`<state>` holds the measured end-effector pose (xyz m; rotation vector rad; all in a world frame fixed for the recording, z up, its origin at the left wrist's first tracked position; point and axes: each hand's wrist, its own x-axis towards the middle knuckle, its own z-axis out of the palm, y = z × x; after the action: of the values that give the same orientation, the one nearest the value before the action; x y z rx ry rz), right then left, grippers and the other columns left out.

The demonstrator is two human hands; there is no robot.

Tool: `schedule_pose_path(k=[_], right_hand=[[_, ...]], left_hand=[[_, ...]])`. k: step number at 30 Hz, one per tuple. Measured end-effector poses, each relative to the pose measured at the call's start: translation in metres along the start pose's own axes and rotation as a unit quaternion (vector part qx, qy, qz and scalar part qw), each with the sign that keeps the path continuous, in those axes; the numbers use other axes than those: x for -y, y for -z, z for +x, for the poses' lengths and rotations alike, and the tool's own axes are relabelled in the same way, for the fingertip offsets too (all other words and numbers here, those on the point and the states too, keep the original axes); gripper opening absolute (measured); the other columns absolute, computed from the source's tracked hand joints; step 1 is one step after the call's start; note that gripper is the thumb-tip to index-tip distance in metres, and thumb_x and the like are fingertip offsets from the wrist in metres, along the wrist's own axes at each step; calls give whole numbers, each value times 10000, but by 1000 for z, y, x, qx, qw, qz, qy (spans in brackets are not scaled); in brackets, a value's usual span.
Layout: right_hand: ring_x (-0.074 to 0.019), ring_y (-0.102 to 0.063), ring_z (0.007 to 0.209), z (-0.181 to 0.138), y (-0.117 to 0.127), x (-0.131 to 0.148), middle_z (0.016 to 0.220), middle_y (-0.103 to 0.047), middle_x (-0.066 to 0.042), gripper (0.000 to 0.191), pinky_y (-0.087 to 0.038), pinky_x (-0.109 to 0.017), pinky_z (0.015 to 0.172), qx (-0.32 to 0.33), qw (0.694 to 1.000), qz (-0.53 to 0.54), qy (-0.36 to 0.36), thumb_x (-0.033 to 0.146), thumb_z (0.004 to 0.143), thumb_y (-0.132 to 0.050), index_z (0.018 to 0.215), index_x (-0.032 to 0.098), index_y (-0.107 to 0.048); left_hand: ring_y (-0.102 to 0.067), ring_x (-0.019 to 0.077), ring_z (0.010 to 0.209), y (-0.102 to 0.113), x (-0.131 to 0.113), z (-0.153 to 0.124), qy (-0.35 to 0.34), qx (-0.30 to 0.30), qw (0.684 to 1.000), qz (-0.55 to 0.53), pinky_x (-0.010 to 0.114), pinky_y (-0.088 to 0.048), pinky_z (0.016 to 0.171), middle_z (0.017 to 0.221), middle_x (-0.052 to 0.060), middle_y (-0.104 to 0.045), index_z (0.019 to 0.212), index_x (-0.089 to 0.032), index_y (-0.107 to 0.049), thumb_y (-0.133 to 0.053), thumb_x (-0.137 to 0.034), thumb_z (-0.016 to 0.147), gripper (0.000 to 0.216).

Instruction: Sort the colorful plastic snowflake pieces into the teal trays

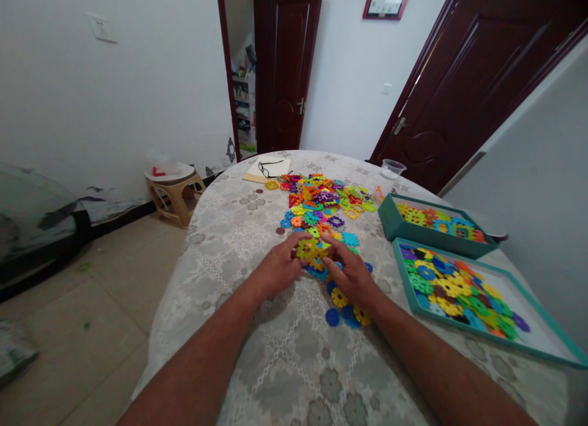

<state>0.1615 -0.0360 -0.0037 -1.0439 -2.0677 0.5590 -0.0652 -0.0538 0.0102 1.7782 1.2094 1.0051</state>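
Between my two hands is a small cluster of yellow and lime plastic interlocking pieces. My left hand grips its left side with thumb and fingers. On the other side my right hand pinches it, the thumb near its lower edge. Blue and yellow gear-shaped discs lie on the tablecloth beside and under my right hand. Just beyond my fingers, blue, orange and green flower-shaped discs lead to a large heap of mixed coloured pieces. Parts of the held cluster are hidden by my fingers.
At right stand a deep teal box and a shallow teal lid, both holding coloured pieces. Glasses rest on paper at the far left. A clear plastic bowl sits at the far edge; a stool stands beyond the table.
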Motion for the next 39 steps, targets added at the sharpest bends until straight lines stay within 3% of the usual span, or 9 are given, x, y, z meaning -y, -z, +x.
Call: schedule_pose_path(k=[4, 9, 13, 17, 22, 26, 29, 34, 39], right_hand=[[-206, -662, 882, 2, -10, -2, 1058, -719, -50, 361, -542, -348, 841, 16, 1000, 14, -2, 311, 973, -575, 1326, 263, -629], [-211, -641, 904, 1, -7, 0, 1148, -673, -93, 316, -529, -368, 879, -5, 999, -30, 42, 326, 984, -571, 1284, 232, -603], [-296, -605, 1025, -2, -3, 6, 1098, -670, -136, 297, -479, -444, 939, 56, 974, -210, 62, 413, 943, -630, 1153, 202, -638], [-310, -586, 994, -4, -4, 11, 1034, -660, -135, 306, -455, -430, 898, 118, 942, -312, 30, 451, 898, -666, 1065, 195, -656], [-261, -592, 978, -2, 3, 6, 1029, -664, -108, 223, -431, -369, 890, 126, 956, -261, 54, 364, 939, -570, 1067, 195, -638], [-206, -579, 805, 1, 14, -5, 850, -639, -50, 238, -404, -311, 748, 130, 964, -230, 30, 335, 1012, -435, 895, 211, -601], [-189, -531, 699, 3, 16, -13, 737, -577, -24, 331, -367, -307, 679, 92, 968, -234, 2, 321, 1041, -350, 776, 230, -525], [-191, -543, 729, 3, 8, -12, 770, -571, -21, 351, -408, -307, 700, 12, 989, -144, -10, 360, 1073, -316, 800, 241, -502], [-192, -591, 769, -1, 0, 1, 812, -623, -25, 360, -472, -300, 705, 39, 999, -25, -14, 417, 1083, -357, 834, 241, -548]], left_hand=[[-682, 209, 1094, -1, -5, -3, -48, 23, 998, 33, 328, -547, 952, 1287, 11, -704, 1338, -327, -617, -586, -96, 781, 604], [-685, 223, 1063, 1, -2, -1, -24, -48, 996, 74, 380, -528, 984, 1199, 43, -730, 1309, -291, -617, -577, -169, 875, 453], [-686, 183, 849, 10, 4, 5, 64, -144, 987, 35, 323, -572, 801, 1073, 54, -730, 1342, -232, -551, -575, -198, 870, 473], [-678, 159, 742, 19, 8, 8, 120, -145, 982, -32, 247, -552, 614, 952, 36, -716, 1172, -196, -583, -549, -237, 869, 308], [-664, 154, 717, 19, 4, 7, 109, -105, 988, -34, 241, -541, 597, 869, 8, -684, 1067, -195, -594, -558, -249, 845, 232], [-624, 139, 693, 17, 2, 4, 77, -60, 995, 0, 243, -517, 618, 888, -8, -674, 1037, -204, -614, -564, -245, 832, 215], [-615, 143, 694, 16, 1, 2, 60, -19, 998, 10, 246, -501, 628, 854, -16, -659, 976, -206, -609, -549, -265, 860, 143], [-621, 165, 740, 9, -3, -1, 34, 23, 998, 43, 263, -498, 685, 823, -18, -678, 971, -217, -623, -558, -259, 867, 129], [-668, 217, 977, -3, -2, -3, -17, -1, 996, 92, 339, -519, 918, 1084, 35, -740, 1196, -255, -653, -547, -216, 891, 325]])
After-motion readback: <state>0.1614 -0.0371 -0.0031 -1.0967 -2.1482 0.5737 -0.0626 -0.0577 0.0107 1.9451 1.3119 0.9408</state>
